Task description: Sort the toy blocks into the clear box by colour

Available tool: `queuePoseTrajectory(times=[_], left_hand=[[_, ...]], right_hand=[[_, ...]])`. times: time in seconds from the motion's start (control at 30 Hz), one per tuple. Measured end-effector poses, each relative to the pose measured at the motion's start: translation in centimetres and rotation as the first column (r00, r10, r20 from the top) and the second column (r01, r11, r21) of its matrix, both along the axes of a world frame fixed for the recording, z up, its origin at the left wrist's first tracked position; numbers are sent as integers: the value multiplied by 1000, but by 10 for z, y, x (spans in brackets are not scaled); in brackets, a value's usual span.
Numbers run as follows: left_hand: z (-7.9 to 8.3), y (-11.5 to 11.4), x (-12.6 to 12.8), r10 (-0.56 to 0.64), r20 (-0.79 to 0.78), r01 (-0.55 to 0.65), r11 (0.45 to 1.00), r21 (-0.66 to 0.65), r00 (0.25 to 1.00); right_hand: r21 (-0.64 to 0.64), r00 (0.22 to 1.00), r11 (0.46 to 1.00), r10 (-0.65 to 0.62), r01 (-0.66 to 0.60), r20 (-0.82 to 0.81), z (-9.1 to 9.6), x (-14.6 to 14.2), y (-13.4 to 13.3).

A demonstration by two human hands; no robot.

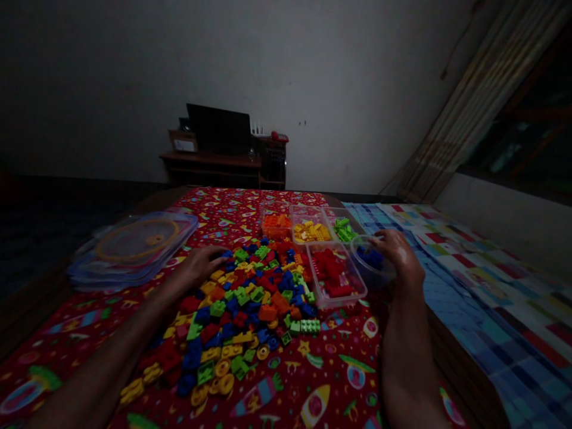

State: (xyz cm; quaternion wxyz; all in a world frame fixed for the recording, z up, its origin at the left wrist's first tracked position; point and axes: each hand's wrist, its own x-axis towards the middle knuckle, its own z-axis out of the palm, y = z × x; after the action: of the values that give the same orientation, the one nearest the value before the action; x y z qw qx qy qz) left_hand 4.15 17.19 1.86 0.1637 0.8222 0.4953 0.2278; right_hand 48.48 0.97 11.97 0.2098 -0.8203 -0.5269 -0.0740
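Observation:
A large heap of mixed toy building bricks (241, 298) is spread over the red patterned cloth. My left hand (201, 265) lies at the heap's far left edge, its fingers stretched toward a blue brick (227, 254), thumb apart. My right hand (395, 250) is at the rim of a round clear tub (379, 275) with blue bricks (370, 256) inside. Its fingers are bent together over the rim; whatever they hold is too dark to make out. Beside the tub, a clear container (342, 301) holds red bricks (330, 268).
Behind stand clear boxes of orange bricks (277, 225), yellow bricks (311, 231) and green bricks (345, 230). Stacked clear lids (134, 247) lie at the left. A checked cloth (473, 310) covers the surface on the right. A desk with a monitor (218, 128) stands against the wall.

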Motion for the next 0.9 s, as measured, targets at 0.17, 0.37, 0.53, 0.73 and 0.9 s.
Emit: queuePoseTrajectory(times=[0.17, 0.37, 0.53, 0.73, 0.9], left_hand=[[12, 0, 3, 117, 198, -112, 993, -33, 973], [51, -39, 36, 58, 477, 86, 958, -275, 877], [64, -75, 58, -17, 532, 236, 908, -346, 847], [63, -85, 56, -90, 475, 260, 916, -305, 875], [85, -79, 32, -124, 237, 150, 984, -94, 964]], right_hand=[[211, 997, 974, 73, -78, 34, 14, -24, 18], [280, 742, 732, 664, -621, -93, 1, -115, 36], [157, 361, 362, 932, -919, -34, -26, -184, 30], [57, 547, 545, 836, -837, 47, -23, -177, 31], [118, 874, 867, 473, -484, 111, 3, -109, 33]])
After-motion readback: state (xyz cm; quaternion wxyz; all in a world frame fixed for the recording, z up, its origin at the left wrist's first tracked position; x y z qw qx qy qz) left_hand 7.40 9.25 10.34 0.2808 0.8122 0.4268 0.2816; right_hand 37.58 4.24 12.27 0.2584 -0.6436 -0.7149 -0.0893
